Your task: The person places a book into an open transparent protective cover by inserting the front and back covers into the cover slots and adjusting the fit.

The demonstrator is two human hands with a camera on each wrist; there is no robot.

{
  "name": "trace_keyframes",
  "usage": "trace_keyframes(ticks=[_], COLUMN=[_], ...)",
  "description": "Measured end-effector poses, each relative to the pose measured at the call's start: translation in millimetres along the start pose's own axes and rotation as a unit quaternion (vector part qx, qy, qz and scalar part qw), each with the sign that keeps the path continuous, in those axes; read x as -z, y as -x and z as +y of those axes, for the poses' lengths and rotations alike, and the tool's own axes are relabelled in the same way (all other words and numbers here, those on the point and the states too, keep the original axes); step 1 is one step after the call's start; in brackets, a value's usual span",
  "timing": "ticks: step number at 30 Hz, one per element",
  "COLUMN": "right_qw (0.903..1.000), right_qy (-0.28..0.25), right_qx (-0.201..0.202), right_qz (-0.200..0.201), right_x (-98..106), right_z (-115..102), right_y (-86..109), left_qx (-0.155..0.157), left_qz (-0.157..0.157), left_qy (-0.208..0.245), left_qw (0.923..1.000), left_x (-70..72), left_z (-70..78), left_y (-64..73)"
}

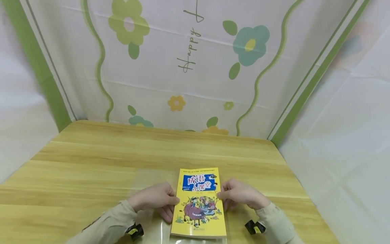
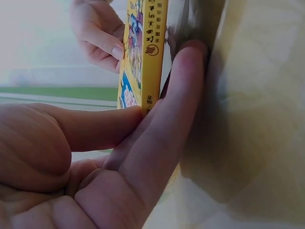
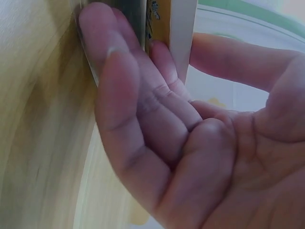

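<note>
A yellow paperback book (image 1: 199, 222) with a blue title panel and a cartoon ox faces up near the front of the table. My left hand (image 1: 153, 197) pinches its left edge, thumb at the cover and fingers reaching underneath. On the opposite edge, my right hand (image 1: 242, 194) grips it the same way. The left wrist view shows the printed spine (image 2: 152, 71) at the left thumb. White page edges (image 3: 182, 38) lie between thumb and fingers in the right wrist view. Beneath the book and left hand spreads a clear plastic sheet (image 1: 156, 232), partly hidden.
The wood-grain table (image 1: 106, 162) extends behind and to both sides of the book. A white curtain (image 1: 210, 74) printed with flowers hangs at the far edge, and pale fabric walls (image 1: 341, 135) flank the sides. Black wrist straps (image 1: 255, 227) sit at both cuffs.
</note>
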State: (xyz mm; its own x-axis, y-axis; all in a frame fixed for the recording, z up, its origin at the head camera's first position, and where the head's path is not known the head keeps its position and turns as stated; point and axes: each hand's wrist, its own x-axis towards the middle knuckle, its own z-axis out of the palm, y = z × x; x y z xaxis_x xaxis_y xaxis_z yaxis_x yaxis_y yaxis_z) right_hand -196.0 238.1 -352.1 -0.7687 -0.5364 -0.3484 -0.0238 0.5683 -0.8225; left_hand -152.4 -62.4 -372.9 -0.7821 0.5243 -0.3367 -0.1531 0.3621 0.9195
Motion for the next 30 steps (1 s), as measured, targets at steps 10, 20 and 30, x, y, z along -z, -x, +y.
trace_keyframes(ticks=[10, 20, 30], right_qw=[0.9997, 0.9991, 0.9989], right_qy=[-0.017, -0.027, -0.038], right_qx=[-0.017, -0.032, -0.027], right_qz=[0.002, 0.004, -0.009], right_x=[1.8, 2.3, 3.4], right_z=[-3.4, -4.5, -4.8], right_y=[-1.7, -1.4, -2.8], left_qx=[-0.001, 0.000, -0.001], left_qz=[0.006, 0.023, 0.022], left_qy=[-0.009, -0.035, -0.035], left_qw=[0.9999, 0.9991, 0.9991], left_x=[3.9, 4.6, 6.8], left_z=[1.7, 1.6, 6.4], left_y=[-1.9, -4.6, -0.7])
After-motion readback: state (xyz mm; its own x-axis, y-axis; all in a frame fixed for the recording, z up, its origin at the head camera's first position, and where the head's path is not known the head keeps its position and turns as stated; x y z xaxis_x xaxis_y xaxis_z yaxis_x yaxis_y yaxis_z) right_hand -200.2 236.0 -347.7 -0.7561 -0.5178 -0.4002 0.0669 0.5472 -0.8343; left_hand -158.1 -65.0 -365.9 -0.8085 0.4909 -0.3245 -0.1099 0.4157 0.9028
